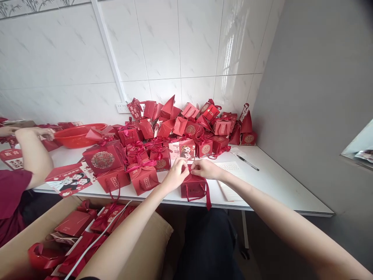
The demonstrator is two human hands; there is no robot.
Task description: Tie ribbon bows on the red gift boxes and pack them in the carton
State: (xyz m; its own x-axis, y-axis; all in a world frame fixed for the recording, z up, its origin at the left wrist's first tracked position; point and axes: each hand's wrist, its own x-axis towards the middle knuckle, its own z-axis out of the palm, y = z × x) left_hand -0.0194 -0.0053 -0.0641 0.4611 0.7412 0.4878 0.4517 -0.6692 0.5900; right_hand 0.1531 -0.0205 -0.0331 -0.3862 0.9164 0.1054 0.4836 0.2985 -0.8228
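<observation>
A small red gift box [192, 187] with a twisted rope handle stands near the front edge of the white table, just ahead of me. Both hands meet at its top. My left hand [178, 171] pinches the dark red ribbon [208, 196] there, fingers closed. From the other side, my right hand [204, 169] is also closed on the ribbon at the box top. One ribbon end hangs down past the box's right side. My fingers hide the exact shape of the ribbon between them.
Many red gift boxes [144, 179] are heaped along the wall. A notebook [233, 190] and a pen [247, 162] lie to the right. At left are a red plastic basin [78, 134] and another person's arm [37, 155]. Below left, a carton [157, 233] holds more boxes.
</observation>
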